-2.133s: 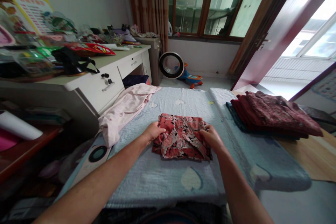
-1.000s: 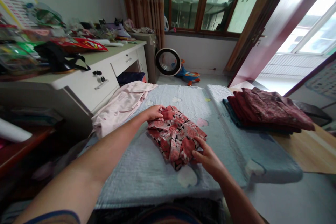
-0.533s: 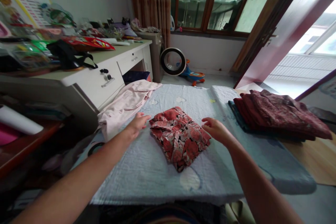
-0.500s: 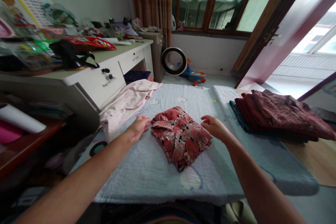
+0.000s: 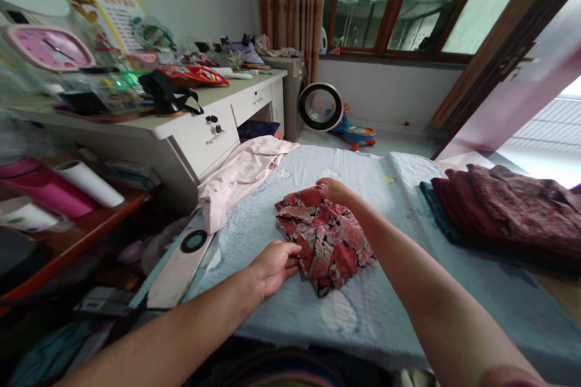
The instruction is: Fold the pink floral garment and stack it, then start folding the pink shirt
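Note:
A red, black and cream floral cloth garment [image 5: 338, 245], folded into a compact bundle, lies on the light blue bedspread [image 5: 254, 320] in front of me. At its near left edge, my left hand [image 5: 276, 266] has thumb and fingers closed on the fabric. My right hand [image 5: 333, 190] reaches across to the far edge and grips the cloth there, its fingertips partly hidden in the folds. A pale pink garment [image 5: 247, 172] lies loosely spread at the far left, apart from both hands.
A stack of folded dark red and teal clothes [image 5: 508, 211] sits on the right. On the left stands a cluttered desk [image 5: 190, 139], with a shelf [image 5: 131, 205] holding a pink bottle [image 5: 49, 187] below. A round-framed fan [image 5: 321, 107] and a blue ride-on toy [image 5: 351, 130] are beyond.
My right hand has moved left to the cloth's far edge, and my left hand has come nearer to its lower left edge. Both now touch the garment. The view has turned left.

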`<state>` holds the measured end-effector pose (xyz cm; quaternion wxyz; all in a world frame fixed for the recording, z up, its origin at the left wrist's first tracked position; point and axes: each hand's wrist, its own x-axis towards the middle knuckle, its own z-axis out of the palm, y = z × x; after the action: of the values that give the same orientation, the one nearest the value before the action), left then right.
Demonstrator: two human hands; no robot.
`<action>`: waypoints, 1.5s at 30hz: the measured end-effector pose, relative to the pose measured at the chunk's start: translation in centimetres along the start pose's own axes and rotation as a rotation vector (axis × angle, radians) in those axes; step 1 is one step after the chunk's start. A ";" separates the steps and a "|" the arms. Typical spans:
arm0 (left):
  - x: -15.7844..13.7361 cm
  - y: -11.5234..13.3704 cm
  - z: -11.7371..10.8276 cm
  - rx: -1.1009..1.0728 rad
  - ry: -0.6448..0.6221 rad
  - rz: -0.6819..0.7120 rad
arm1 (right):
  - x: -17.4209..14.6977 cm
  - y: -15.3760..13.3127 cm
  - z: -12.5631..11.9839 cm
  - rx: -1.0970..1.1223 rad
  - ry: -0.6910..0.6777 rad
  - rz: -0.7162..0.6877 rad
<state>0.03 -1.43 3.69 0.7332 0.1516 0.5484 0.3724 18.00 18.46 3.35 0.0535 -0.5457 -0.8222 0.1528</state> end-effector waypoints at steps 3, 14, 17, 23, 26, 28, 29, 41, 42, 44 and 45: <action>0.7 -0.5 0.9 -0.015 0.048 0.038 | 1.6 -1.7 0.6 -0.052 -0.088 -0.041; 1.2 -2.3 2.1 0.066 -0.029 0.170 | 2.8 -2.5 0.9 -0.248 -0.232 -0.070; 0.6 -2.7 2.5 0.042 -0.024 0.175 | 2.7 -2.2 0.7 -0.252 -0.207 -0.090; -0.5 -3.8 3.2 0.004 -0.012 0.160 | 2.0 -1.1 0.1 -0.190 -0.142 -0.131; 0.0 -4.0 2.9 -0.046 0.007 0.204 | 1.2 -0.5 -0.8 -0.159 -0.074 -0.137; 0.5 -3.7 2.3 -0.072 -0.003 0.242 | 0.5 0.0 -1.8 -0.143 -0.032 -0.121; 0.7 -3.3 1.8 -0.077 -0.012 0.259 | 0.1 0.3 -2.3 -0.136 -0.013 -0.105; 3.6 7.9 -2.7 0.146 0.037 0.084 | -8.7 4.1 -3.9 0.272 0.005 0.316; 4.3 8.8 -2.7 0.165 0.036 0.074 | -9.5 4.3 -3.2 0.366 0.010 0.362; 5.5 10.1 -2.8 0.165 0.035 0.058 | -11.1 4.6 -1.4 0.543 0.014 0.426; 6.0 10.5 -2.8 0.144 0.027 0.058 | -11.8 4.7 -0.5 0.605 0.023 0.450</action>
<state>-5.81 9.44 5.21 0.7020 0.2146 0.5789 0.3550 26.99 9.46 3.33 0.1865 -0.6738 -0.5988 0.3907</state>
